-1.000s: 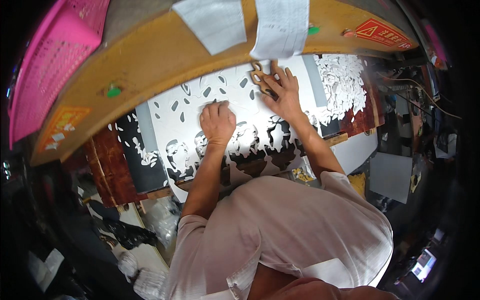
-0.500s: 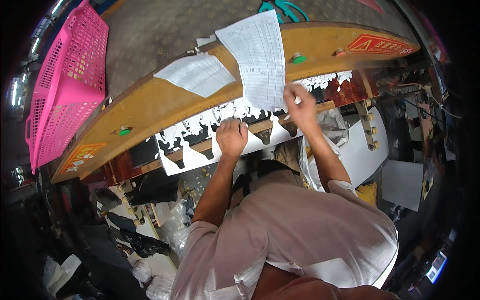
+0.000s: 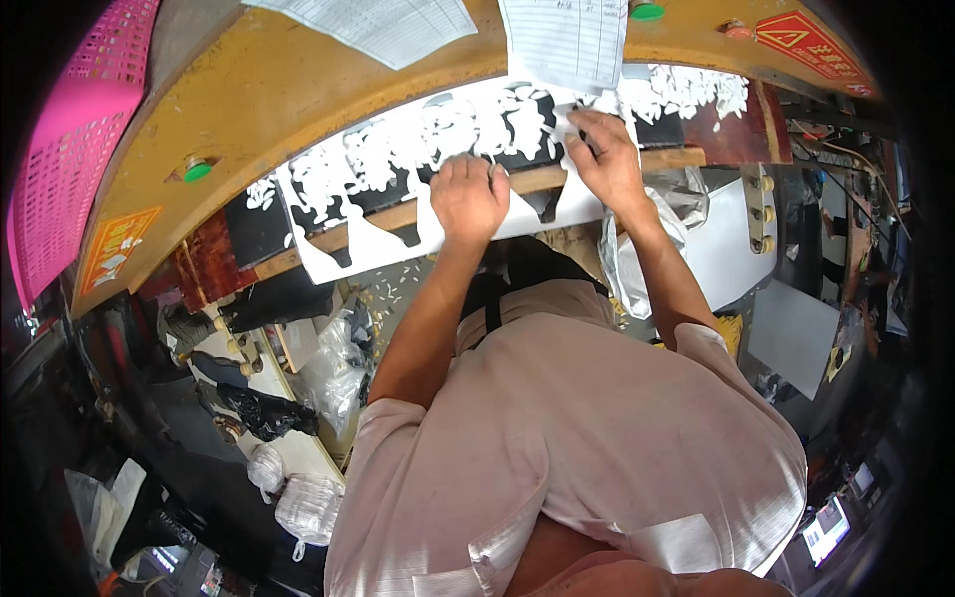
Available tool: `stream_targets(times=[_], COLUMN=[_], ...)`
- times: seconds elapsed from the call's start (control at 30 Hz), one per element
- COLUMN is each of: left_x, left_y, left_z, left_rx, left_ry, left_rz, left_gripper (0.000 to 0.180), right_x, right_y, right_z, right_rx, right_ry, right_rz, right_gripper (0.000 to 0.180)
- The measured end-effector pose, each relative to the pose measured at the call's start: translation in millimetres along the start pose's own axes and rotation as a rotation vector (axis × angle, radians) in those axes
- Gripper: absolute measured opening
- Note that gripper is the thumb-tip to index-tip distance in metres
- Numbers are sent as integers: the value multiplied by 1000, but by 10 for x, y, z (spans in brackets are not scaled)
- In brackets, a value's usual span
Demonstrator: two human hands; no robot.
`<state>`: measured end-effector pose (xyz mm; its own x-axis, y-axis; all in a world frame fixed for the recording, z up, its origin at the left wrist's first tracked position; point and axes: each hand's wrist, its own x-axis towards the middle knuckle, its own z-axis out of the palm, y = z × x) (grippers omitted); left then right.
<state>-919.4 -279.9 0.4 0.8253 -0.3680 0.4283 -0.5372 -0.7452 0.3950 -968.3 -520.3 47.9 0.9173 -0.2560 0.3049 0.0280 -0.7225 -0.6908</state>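
Observation:
A white sheet (image 3: pixel 375 251) with shaped cut-outs lies across a dark bed along a wooden strip (image 3: pixel 383 221). Many small white offcuts (image 3: pixel 370 157) are scattered on and behind it. My left hand (image 3: pixel 470 199) rests on the middle of the sheet, fingers together and curled over it; their tips are partly hidden. Nearer the sheet's right end is my right hand (image 3: pixel 607 159), palm down, its fingers bent and the thumb apart from them, among the cut edges and offcuts. Nothing shows in its grasp.
Behind the sheet runs a yellow machine beam (image 3: pixel 298 82) with a green button (image 3: pixel 198 170) and hanging paper forms (image 3: pixel 569 45). A pink basket (image 3: pixel 85 139) stands at far left. A clear plastic bag (image 3: pixel 338 373) lies lower left; a plastic sack (image 3: pixel 637 254) hangs at right.
The view has shifted, so the beam, papers and basket sit higher and more offcuts show. My right hand has moved off the paper form's edge onto the sheet; my left stays on the sheet.

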Motion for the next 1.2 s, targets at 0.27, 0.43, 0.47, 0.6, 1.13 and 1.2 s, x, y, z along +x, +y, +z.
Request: stream_targets(times=[0.27,0.43,0.47,0.6,1.13,1.2], left_x=[63,147,158,179,259,266], left_y=[-6,21,17,3,29,44], left_z=[-51,-81,-83,-82,-99,-102], left_rx=[25,6,-2,-18,-1,3], left_ry=[-75,-212,-237,-227,-246,-193], left_rz=[-13,-62,-71,-80,-54,-14], left_gripper=[18,17,17,17,14,13], right_x=[1433,1760,1766,1756,1849,1830], right_y=[143,188,199,243,251,178], right_z=[694,979,1009,1070,1046,977], right_rx=[-353,-385,-377,-275,-259,-318], right_ry=[-33,-33,-59,47,32,-3], right_rz=[-111,-143,-93,-199,-260,-224], right_gripper=[72,60,56,40,33,43])
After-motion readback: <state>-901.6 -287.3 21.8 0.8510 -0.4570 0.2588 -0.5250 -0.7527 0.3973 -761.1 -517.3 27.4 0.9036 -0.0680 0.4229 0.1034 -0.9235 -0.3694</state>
